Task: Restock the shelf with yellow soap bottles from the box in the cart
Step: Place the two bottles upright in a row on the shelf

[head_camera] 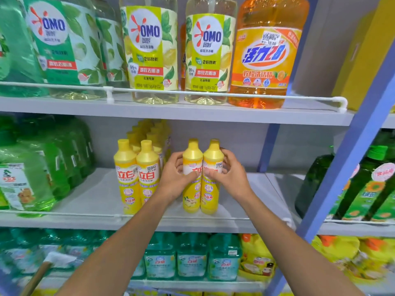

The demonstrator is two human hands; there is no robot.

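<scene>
Pair of upright, touching yellow soap bottles [201, 195] stood gripped between left hand [176, 175] and right hand [230, 174], right of the stocked row [136, 180].

Above the fingers [191, 175], "OMO" marks a green-labelled bottle [53, 39] and two lime-labelled bottles [147, 50] [208, 52], which are also marked "99%". The orange bottle [265, 67] reads "活力28", and its sticker [270, 38] reads "10.00". The yellow soap bottles [191, 195] within the fingers and the shelved pair [137, 178] left of them read "立白".
</scene>
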